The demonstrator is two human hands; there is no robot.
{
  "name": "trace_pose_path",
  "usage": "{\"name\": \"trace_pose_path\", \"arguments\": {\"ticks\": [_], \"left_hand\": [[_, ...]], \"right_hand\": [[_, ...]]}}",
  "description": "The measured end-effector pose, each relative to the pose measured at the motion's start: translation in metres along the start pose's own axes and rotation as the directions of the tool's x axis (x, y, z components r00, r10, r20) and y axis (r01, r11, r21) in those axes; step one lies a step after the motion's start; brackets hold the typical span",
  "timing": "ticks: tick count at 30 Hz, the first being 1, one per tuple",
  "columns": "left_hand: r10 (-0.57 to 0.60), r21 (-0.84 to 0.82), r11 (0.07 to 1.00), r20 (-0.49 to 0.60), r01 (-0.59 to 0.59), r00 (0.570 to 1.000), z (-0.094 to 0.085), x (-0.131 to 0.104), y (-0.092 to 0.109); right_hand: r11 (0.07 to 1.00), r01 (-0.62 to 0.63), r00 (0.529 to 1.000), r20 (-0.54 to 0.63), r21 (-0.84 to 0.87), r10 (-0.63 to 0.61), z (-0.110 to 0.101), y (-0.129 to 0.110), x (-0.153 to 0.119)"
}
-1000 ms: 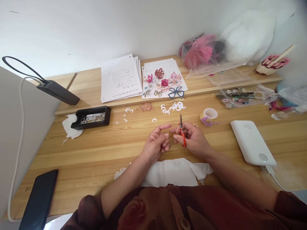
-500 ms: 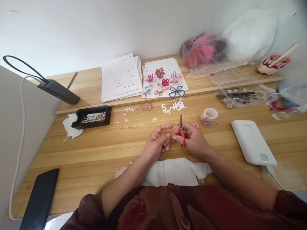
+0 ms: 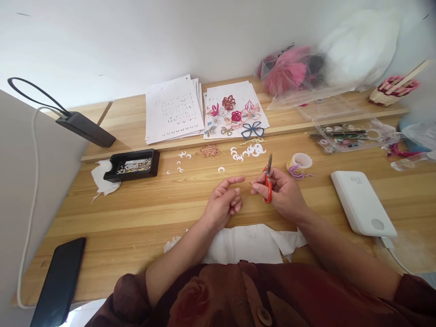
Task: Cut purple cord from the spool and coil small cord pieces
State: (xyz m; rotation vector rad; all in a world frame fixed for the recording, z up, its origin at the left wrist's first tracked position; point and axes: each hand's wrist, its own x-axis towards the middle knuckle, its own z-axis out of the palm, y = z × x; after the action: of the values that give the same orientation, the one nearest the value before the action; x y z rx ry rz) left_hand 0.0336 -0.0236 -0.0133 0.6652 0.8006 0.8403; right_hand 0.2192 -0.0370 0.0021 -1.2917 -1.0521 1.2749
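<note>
My right hand [image 3: 284, 190] is closed round small red-handled scissors [image 3: 268, 184], their dark blades pointing up and away from me. Its thumb and index fingertip also pinch together on something too fine to make out. My left hand [image 3: 223, 202] is closed in a pinch, index finger stretched over the thumb. A thin yellowish thread runs from it to a white paper crescent [image 3: 221, 170] just beyond. A small gap separates the two hands. Further off lie a heap of white crescents [image 3: 250, 150], copper-coloured wrapped rings [image 3: 210, 151] and a few smaller white crescents [image 3: 184, 155].
Behind are cut paper sheets [image 3: 172, 109] and wrapped-thread flowers [image 3: 236, 116]. A black bead tray [image 3: 132, 165] and black phone [image 3: 59, 279] are left. A tape roll with purple thread [image 3: 299, 164], white power bank [image 3: 363, 203] and clear box [image 3: 350, 136] are right. White cloth [image 3: 243, 245] lies nearest me.
My right hand has moved right and slightly up with the scissors, away from my left hand, opening a gap between the fingertips. The left hand stays nearly still.
</note>
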Motion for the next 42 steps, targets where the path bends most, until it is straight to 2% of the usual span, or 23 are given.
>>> {"name": "trace_pose_path", "arguments": {"ticks": [3, 5, 7, 9, 12, 16, 25, 34, 38, 42], "left_hand": [[0.007, -0.097, 0.995, -0.04, -0.011, 0.999, 0.0, 0.001, 0.003], [0.015, -0.136, 0.99, -0.057, -0.023, 0.998, 0.0, 0.002, 0.006], [0.024, -0.16, 0.986, -0.075, -0.036, 0.997, -0.001, 0.002, 0.007], [0.031, -0.174, 0.984, -0.09, -0.047, 0.995, -0.001, 0.002, 0.009], [0.045, -0.189, 0.98, -0.103, -0.063, 0.994, 0.0, 0.002, 0.01], [0.035, -0.205, 0.977, -0.083, -0.051, 0.996, 0.001, 0.0, 0.011], [-0.005, -0.22, 0.975, -0.018, 0.001, 1.0, -0.002, -0.001, 0.012], [-0.022, -0.177, 0.984, -0.007, 0.021, 1.0, -0.003, 0.0, 0.01], [-0.011, -0.152, 0.988, 0.015, 0.013, 1.0, -0.004, 0.001, 0.011], [-0.046, -0.12, 0.991, 0.106, 0.059, 0.993, -0.005, 0.001, 0.011]], "right_hand": [[1.0, -0.029, 1.0, 0.005, 0.002, 0.029, -0.006, -0.01, -0.002], [0.991, -0.128, 0.985, 0.115, -0.026, 0.131, -0.008, -0.016, -0.006], [0.961, -0.268, 0.929, 0.244, -0.076, 0.278, -0.009, -0.02, -0.012], [0.915, -0.377, 0.86, 0.314, -0.143, 0.403, -0.009, -0.022, -0.021], [0.873, -0.443, 0.809, 0.328, -0.206, 0.488, -0.013, -0.021, -0.033], [0.838, -0.501, 0.787, 0.288, -0.215, 0.545, -0.019, -0.017, -0.043], [0.841, -0.504, 0.79, 0.288, -0.195, 0.541, -0.01, -0.012, -0.034], [0.845, -0.504, 0.785, 0.315, -0.177, 0.534, -0.008, -0.013, -0.033], [0.849, -0.509, 0.756, 0.399, -0.141, 0.519, -0.012, -0.012, -0.037], [0.832, -0.554, 0.707, 0.507, -0.037, 0.493, -0.015, -0.008, -0.041]]}}
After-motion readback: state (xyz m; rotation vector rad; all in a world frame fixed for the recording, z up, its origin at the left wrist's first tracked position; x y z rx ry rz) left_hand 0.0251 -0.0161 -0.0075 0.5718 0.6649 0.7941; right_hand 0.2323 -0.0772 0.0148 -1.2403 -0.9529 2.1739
